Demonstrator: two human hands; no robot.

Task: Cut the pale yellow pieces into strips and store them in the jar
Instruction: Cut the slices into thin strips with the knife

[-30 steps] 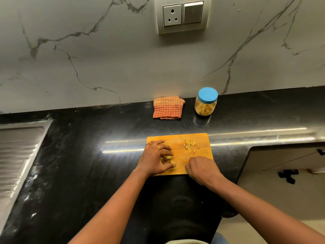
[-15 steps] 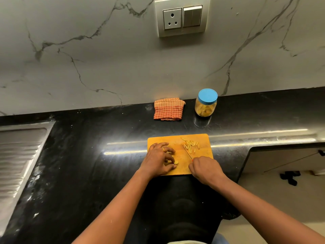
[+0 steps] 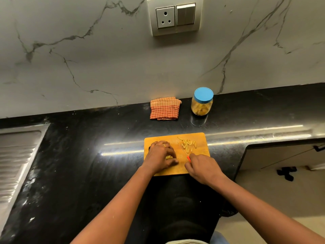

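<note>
change: left grip point(image 3: 161, 155) curled further over pale piece point(image 3: 168, 157), pinching it.
right grip point(image 3: 202, 167): clenched round knife point(image 3: 188, 158).
strips point(image 3: 189, 145): just above right grip.

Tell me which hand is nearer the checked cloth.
Left. The left hand, gripping a pale yellow piece, is on the cutting board directly on the near side of the cloth; the right hand, gripping the knife, is farther right.
</note>
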